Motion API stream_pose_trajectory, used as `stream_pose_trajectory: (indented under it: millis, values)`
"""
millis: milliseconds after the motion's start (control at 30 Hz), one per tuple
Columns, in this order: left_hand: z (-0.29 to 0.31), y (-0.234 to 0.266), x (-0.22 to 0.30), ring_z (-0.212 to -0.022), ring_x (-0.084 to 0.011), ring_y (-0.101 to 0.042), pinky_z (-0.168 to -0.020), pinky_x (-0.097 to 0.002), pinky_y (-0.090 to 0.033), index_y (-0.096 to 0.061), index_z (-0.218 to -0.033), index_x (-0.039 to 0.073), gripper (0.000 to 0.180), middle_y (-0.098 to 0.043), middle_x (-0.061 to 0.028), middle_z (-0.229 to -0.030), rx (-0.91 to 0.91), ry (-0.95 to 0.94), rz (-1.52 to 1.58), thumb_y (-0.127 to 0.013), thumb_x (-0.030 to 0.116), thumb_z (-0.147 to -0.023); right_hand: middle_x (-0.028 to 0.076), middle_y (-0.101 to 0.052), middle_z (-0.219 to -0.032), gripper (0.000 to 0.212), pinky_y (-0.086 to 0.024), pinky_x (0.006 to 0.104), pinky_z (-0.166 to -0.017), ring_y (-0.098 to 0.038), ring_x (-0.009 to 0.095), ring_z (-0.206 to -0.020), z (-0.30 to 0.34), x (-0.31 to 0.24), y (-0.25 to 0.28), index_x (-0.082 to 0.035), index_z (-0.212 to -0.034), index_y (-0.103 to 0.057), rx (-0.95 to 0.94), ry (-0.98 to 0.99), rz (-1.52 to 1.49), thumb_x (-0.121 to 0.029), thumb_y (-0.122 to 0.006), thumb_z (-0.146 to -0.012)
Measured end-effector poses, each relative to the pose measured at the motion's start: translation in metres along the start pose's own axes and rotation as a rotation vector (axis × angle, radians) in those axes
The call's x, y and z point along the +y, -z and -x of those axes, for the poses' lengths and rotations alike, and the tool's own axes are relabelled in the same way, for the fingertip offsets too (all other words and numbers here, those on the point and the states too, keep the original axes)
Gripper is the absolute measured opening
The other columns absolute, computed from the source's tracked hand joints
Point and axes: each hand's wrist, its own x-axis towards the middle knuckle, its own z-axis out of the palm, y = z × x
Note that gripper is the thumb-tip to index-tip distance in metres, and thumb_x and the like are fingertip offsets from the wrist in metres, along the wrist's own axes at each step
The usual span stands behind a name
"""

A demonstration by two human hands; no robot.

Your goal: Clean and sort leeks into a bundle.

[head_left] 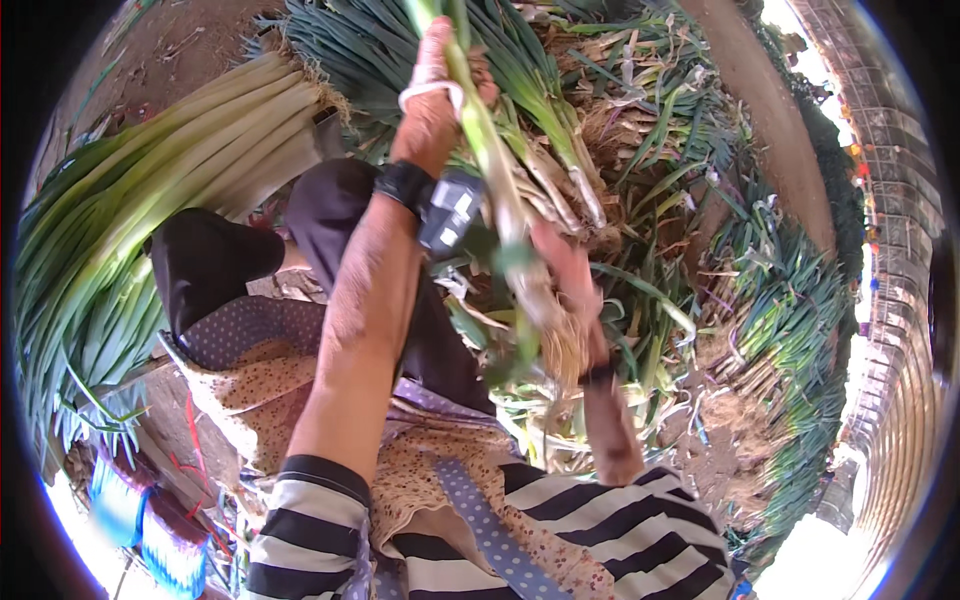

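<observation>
My left hand [440, 75] is closed round the upper part of a long green onion [485, 140], its arm stretched far forward. The onion slants down toward me, with its pale stalk and hairy roots [565, 345] at the near end. Beside that lower stalk is my right hand [568, 270], smeared by motion, so its fingers cannot be made out. A dark strap with a small black device sits on my left wrist. Loose peeled leaves and a pale, round-rimmed container [540, 425] lie under the roots.
To the left lies a large row of cleaned onions [190, 150], roots facing away from me. Uncleaned onions [350, 60] are heaped ahead. More bundles [790, 370] line the right side beside a woven wall [905, 330]. Blue-and-white packets [170, 545] lie at lower left.
</observation>
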Motion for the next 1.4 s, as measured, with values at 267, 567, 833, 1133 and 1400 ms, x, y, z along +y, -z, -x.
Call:
stream_pose_trajectory:
  millis: [267, 567, 833, 1133, 1400]
  values:
    - [-0.033, 0.016, 0.022, -0.055, -0.0166, -0.047, -0.053, -0.0309, -0.043, -0.057, -0.09, -0.004, 0.065, -0.047, -0.004, -0.063, -0.042, -0.252, 0.095, -0.067, 0.058, -0.075, 0.008, -0.061, -0.076, 0.013, -0.045, 0.0318, -0.052, -0.057, 0.021, -0.063, 0.265, 0.04, 0.131, -0.011, -0.086, -0.065, 0.418, 0.166, 1.044, -0.023, -0.062, -0.086]
    - [0.015, -0.026, -0.007, -0.056, -0.0127, -0.039, -0.048, -0.0255, -0.038, -0.039, -0.126, -0.002, 0.096, -0.046, -0.002, -0.069, -0.566, -0.042, 0.398, -0.069, 0.067, -0.066, 0.014, -0.058, -0.119, 0.071, -0.051, 0.0374, -0.083, -0.059, 0.026, -0.099, 0.135, 0.041, 0.168, -0.008, -0.125, -0.054, 0.96, 0.056, 1.05, -0.056, -0.07, -0.074]
    - [0.059, -0.047, 0.008, -0.06, -0.0131, -0.041, -0.051, -0.0272, -0.038, -0.051, -0.121, 0.001, 0.09, -0.047, -0.0012, -0.069, -0.57, -0.136, 0.27, -0.069, 0.069, -0.065, 0.019, -0.064, -0.102, 0.067, -0.052, 0.0406, -0.075, -0.064, 0.035, -0.089, 0.017, 0.006, 0.014, -0.01, -0.123, -0.052, 0.282, 0.075, 1.024, -0.047, -0.074, -0.071]
    - [0.067, -0.024, 0.005, -0.051, -0.0121, -0.043, -0.048, -0.0283, -0.037, -0.043, -0.126, 0.005, 0.087, -0.044, 0.0004, -0.063, -0.161, -0.198, -0.129, -0.072, 0.063, -0.068, 0.012, -0.064, -0.074, 0.016, -0.047, 0.0456, -0.056, -0.062, 0.035, -0.068, 0.048, 0.178, 0.058, -0.02, -0.098, -0.061, 0.41, -0.042, 1.325, -0.031, -0.059, -0.087]
    - [0.061, -0.033, 0.035, -0.06, -0.0146, -0.051, -0.06, -0.0331, -0.045, -0.053, -0.102, 0.011, 0.06, -0.051, -0.0002, -0.07, 0.093, -0.237, -0.049, -0.073, 0.058, -0.072, 0.015, -0.058, -0.124, 0.07, -0.047, 0.0412, -0.092, -0.058, 0.029, -0.108, 0.188, 0.183, 0.177, -0.015, -0.127, -0.053, 0.467, -0.916, 1.213, -0.051, -0.072, -0.071]
